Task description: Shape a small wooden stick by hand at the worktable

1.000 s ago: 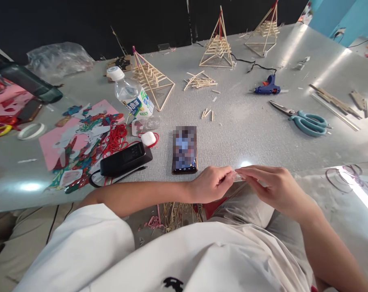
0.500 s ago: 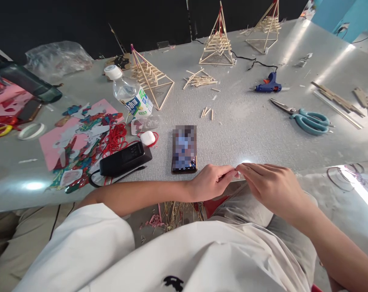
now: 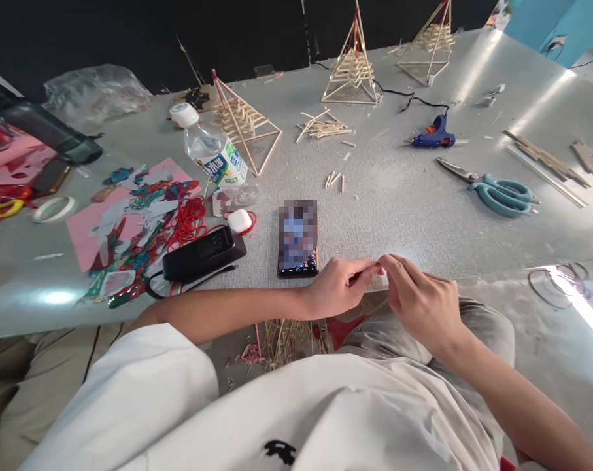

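My left hand (image 3: pixel 342 286) and my right hand (image 3: pixel 420 297) meet fingertip to fingertip over the table's front edge. Both are pinched closed; whatever lies between the fingers is too small or hidden to make out. A phone (image 3: pixel 298 239) with a lit, blurred screen lies just left of my left hand. Beyond it are a few short stick pieces (image 3: pixel 334 180) and a pile of thin wooden sticks (image 3: pixel 324 125). Blue-handled scissors (image 3: pixel 502 193) lie open to the right, with a blue glue gun (image 3: pixel 433 134) behind them.
Stick pyramids (image 3: pixel 354 75) stand at the back. To the left are a plastic bottle (image 3: pixel 215 154), a black power bank (image 3: pixel 198 253), a white earbud case (image 3: pixel 239 221), red string (image 3: pixel 187 219) and paper scraps on a pink sheet (image 3: pixel 83 239). Flat wooden strips (image 3: pixel 546 158) lie far right.
My right hand has turned and its fingers have drawn in more steeply at the fingertips of my left hand. The left hand has barely moved. The view has shifted slightly.
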### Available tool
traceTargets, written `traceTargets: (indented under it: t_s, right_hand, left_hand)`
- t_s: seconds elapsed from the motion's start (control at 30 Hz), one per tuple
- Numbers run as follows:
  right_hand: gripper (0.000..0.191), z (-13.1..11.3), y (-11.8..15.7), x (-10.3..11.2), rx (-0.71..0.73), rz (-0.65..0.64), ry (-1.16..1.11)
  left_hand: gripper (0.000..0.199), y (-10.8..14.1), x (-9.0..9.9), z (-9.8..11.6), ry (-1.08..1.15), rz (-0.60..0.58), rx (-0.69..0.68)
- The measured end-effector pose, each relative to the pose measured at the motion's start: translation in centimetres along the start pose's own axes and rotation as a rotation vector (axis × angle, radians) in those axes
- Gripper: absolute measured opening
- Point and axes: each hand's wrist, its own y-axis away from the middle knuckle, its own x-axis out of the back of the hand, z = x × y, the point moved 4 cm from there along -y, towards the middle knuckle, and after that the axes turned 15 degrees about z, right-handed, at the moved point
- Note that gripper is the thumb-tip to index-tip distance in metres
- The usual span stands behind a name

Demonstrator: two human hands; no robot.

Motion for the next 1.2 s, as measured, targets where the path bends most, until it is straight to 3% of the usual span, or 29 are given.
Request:
traceTargets:
  t_s: [0.3,0.43,0.53,0.67,0.9,1.03,1.2]
  right_hand:
    - [0.019,-0.4,1.1,-1.0,-0.266,0.139,-0.066]
    - [0.014,0.3,1.8,-0.7,-0.459,0.188,-0.210]
    - [0.015,0.7,2.3,-0.5,-0.509,0.195,-0.265]
    - [0.018,1.0,2.1,-0.4,-0.405,0.159,-0.319]
    - [0.024,1.3,1.1,0.7,0.007,0.002,-0.223]
    - [0.027,1.3,0.9,1.4,0.240,-0.010,-0.106]
    - [0.020,1.3,0.4,1.3,0.360,0.023,-0.025]
  left_hand:
    - [0.045,0.2,0.1,-0.3,0.031,0.017,0.030]
    - [0.043,0.4,0.2,-0.1,0.068,0.008,0.020]
    - [0.044,0.6,0.1,0.0,0.076,-0.010,0.035]
    - [0.043,0.6,0.0,-0.2,0.083,-0.006,0.056]
    - [0.041,0.6,-0.1,-0.5,0.105,-0.024,0.070]
    - [0.037,0.5,-0.2,-0.4,0.106,-0.058,0.121]
    - [0.039,0.2,-0.2,-0.3,0.083,-0.079,0.112]
